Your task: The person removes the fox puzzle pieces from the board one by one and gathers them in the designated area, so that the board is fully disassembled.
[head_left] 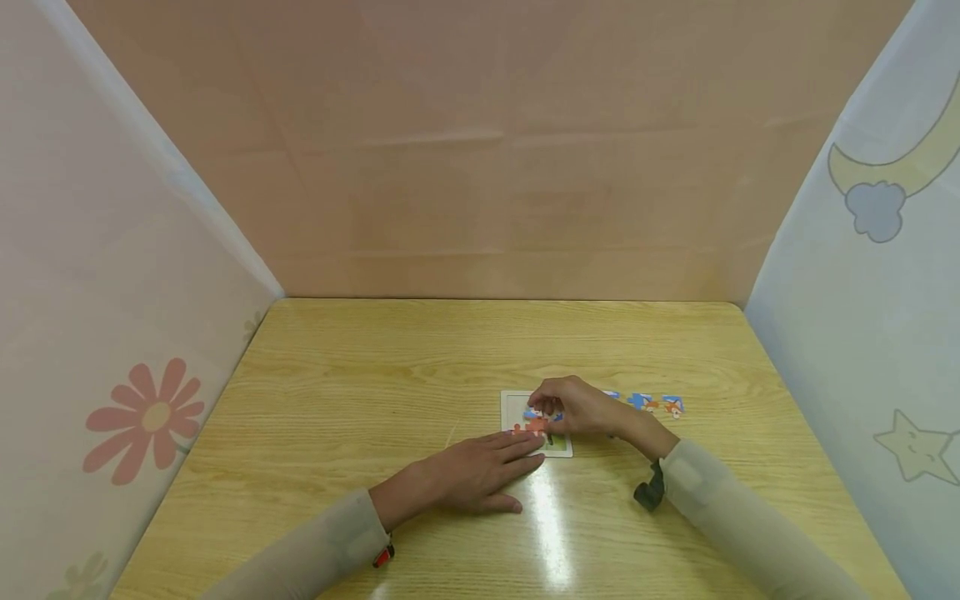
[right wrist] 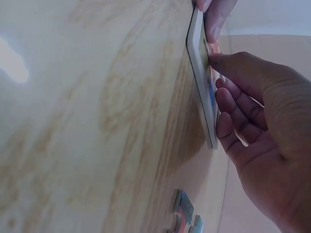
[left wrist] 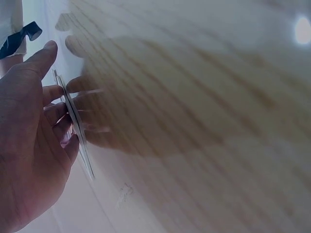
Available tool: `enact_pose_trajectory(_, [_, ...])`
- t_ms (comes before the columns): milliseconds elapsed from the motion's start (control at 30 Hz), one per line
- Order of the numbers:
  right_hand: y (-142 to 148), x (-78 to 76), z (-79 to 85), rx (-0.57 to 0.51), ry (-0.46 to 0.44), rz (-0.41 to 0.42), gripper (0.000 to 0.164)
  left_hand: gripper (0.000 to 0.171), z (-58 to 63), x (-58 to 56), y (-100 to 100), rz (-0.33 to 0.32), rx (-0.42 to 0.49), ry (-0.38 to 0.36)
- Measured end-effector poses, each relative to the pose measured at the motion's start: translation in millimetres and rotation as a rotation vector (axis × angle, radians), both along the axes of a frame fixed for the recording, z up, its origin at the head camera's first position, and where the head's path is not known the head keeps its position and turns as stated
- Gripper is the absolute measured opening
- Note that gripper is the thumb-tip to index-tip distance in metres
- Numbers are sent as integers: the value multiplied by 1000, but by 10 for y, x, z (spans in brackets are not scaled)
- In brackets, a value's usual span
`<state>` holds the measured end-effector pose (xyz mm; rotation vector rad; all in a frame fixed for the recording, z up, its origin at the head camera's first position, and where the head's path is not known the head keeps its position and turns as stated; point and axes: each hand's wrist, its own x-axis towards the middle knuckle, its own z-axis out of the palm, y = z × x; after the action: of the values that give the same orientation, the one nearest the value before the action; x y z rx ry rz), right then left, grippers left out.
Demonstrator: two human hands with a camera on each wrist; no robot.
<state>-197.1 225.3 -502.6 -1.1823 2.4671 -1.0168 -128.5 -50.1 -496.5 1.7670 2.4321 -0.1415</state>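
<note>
A jigsaw puzzle tray (head_left: 567,454) with a pale rim lies on the table, partly covered by both hands. Inside it show orange puzzle pieces (head_left: 536,425) and a green patch. My left hand (head_left: 480,473) lies across the tray's lower left with its fingers extended, the fingertips over the pieces. From the right, my right hand (head_left: 581,406) reaches over the tray and pinches a small blue-and-white puzzle piece (head_left: 532,414) between thumb and fingers. In the right wrist view the thumb is down at the tray (right wrist: 198,58) surface, and the curled fingers hide most of the piece.
Several loose puzzle pieces (head_left: 673,406), blue and orange, lie in a row right of the tray, one partly behind the right hand. The wooden table (head_left: 360,358) is bordered by a curtain (head_left: 495,167) at the back and patterned cloth on both sides.
</note>
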Motion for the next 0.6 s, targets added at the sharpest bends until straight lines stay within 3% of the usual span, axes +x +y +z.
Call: enact_pose_trajectory(600, [-15, 4, -4, 23, 45, 10, 29, 77, -16, 0, -6, -5, -2, 20])
